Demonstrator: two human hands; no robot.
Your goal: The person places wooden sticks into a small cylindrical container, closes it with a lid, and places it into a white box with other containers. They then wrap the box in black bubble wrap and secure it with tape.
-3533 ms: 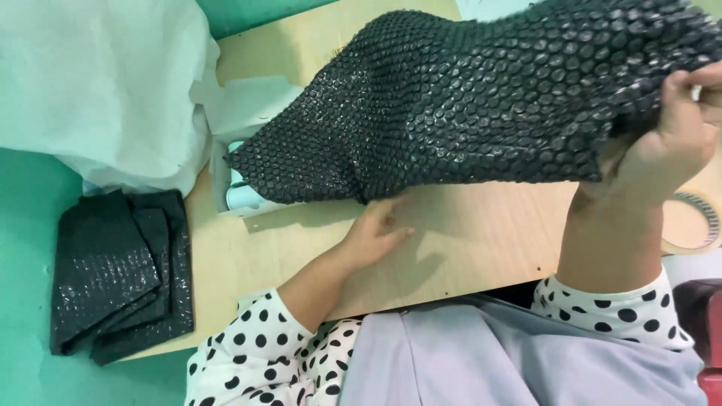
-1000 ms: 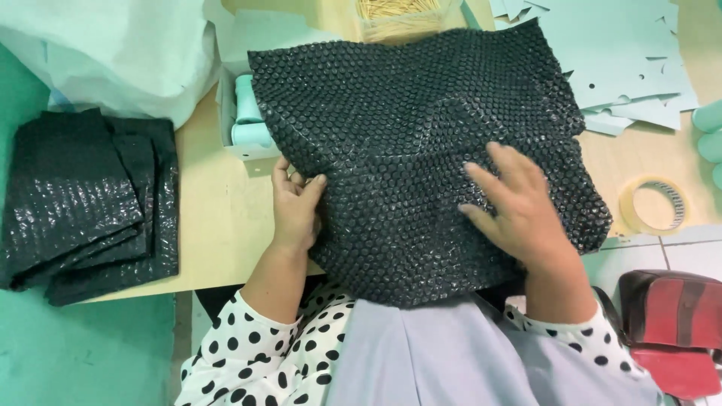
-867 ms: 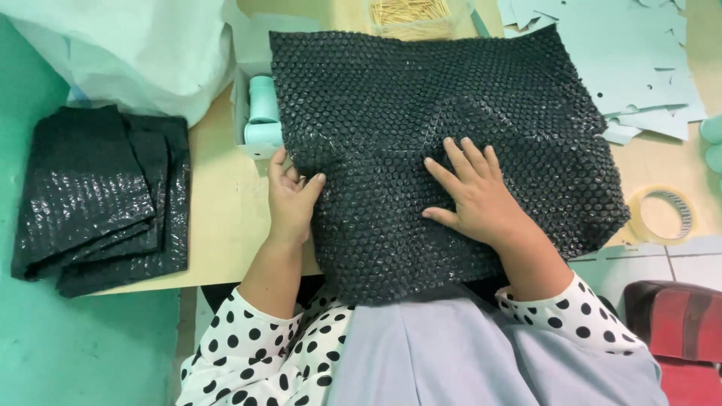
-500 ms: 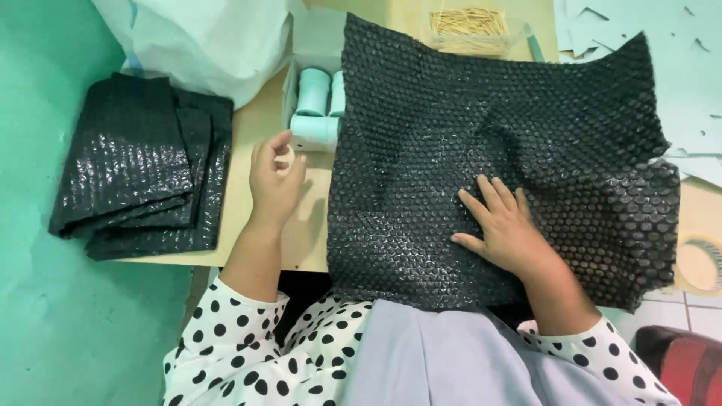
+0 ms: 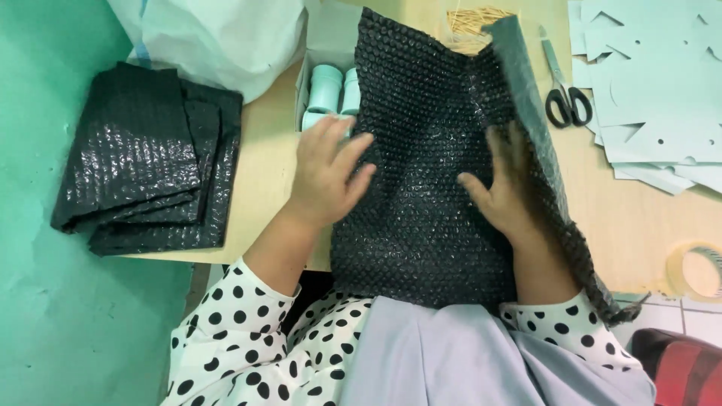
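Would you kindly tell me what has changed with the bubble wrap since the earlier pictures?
The black bubble wrap sheet, earlier held up and then spread flat, now has its right side lifted and folding leftward over the right hand. The left hand rests at its left edge. The folded stack stayed put.

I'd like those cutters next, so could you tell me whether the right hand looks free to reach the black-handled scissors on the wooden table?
Probably not directly: the right hand lies under the raised fold of black bubble wrap, which stands between it and the scissors.

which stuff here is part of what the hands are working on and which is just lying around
In hand: black bubble wrap sheet, left hand, right hand.

Lying about: folded black sheets, scissors, tape roll, pale paper cutouts, white bag.
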